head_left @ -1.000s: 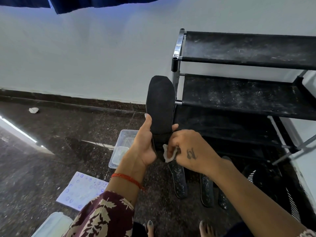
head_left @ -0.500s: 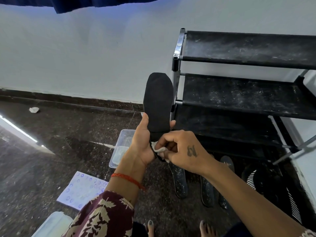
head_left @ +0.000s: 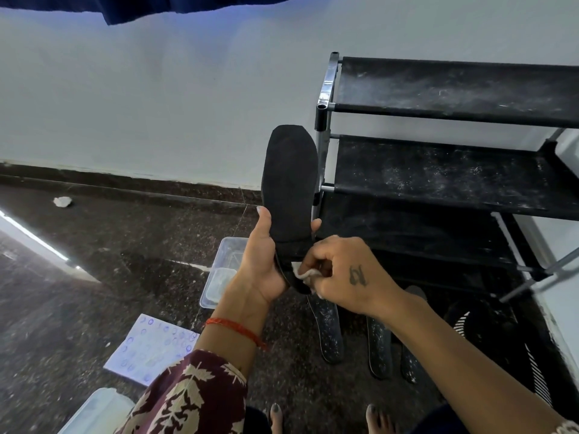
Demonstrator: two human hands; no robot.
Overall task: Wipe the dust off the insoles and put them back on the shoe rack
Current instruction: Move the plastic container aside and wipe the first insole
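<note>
My left hand point(head_left: 261, 261) grips a black insole point(head_left: 289, 183) near its heel and holds it upright, toe end up, in front of the black shoe rack point(head_left: 438, 170). My right hand point(head_left: 341, 277) pinches a small white wipe point(head_left: 302, 272) against the insole's lower end. Three dusty, speckled insoles point(head_left: 329, 330) lie on the floor below my hands, partly hidden by my right forearm. The rack's fabric shelves carry white dust.
A clear plastic tub point(head_left: 222, 274) stands on the dark floor left of my hands. A white sheet with blue marks point(head_left: 150, 349) and another plastic container point(head_left: 94, 411) lie nearer me. A crumpled white scrap point(head_left: 62, 202) lies by the wall. A striped black shoe point(head_left: 470, 327) sits at the rack's foot.
The right hand with the wipe has slid slightly down and right along the insole's heel end. The insole has stayed upright in my left hand.
</note>
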